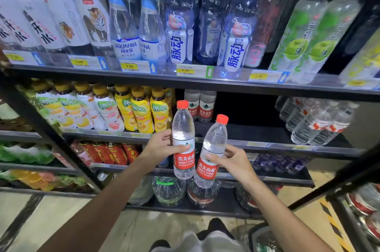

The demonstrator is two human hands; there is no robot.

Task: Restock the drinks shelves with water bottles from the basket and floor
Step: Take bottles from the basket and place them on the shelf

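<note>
Left hand (159,146) holds an upright red-capped bottle (183,140); right hand (232,161) holds a second bottle (211,149), tilted toward one o'clock.

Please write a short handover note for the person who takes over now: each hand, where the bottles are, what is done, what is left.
Left hand holds one red-capped water bottle upright.
Right hand holds a second bottle, tilted.
Both are in front of the middle shelf, where two matching bottles stand at the back.
Done: those two shelved.
Left: set both held bottles there; basket at bottom edge, contents unclear.
</note>
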